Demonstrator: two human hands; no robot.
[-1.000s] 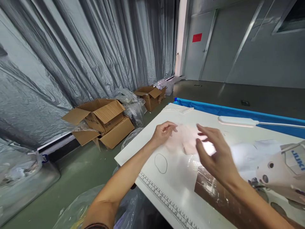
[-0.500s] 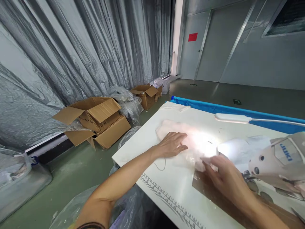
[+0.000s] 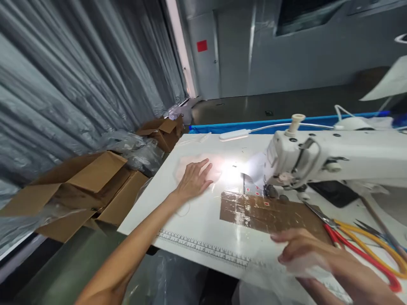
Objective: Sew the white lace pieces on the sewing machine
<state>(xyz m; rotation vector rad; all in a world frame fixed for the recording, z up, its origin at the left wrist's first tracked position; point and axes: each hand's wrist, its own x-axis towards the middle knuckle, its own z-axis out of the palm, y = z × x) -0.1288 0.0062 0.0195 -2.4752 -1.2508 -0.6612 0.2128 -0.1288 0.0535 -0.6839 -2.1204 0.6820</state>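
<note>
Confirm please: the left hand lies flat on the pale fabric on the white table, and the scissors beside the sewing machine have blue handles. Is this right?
Not quite. The head view shows the scissors with red and yellow handles, not blue. The rest holds: the left hand lies flat on the pale fabric on the white table, and the scissors lie beside the sewing machine.

Both forearms are bare from the lower edge of the view up to the wrists, with no sleeve, cuff or glove on either. The left hand (image 3: 193,180) is bare too, with no ring, watch or band to be seen on its fingers or at its wrist. The right hand (image 3: 305,250) is likewise uncovered, its wrist plain. The fingernails look short, though motion blur softens them. Both arms are slim and smooth, without visible markings.
</note>
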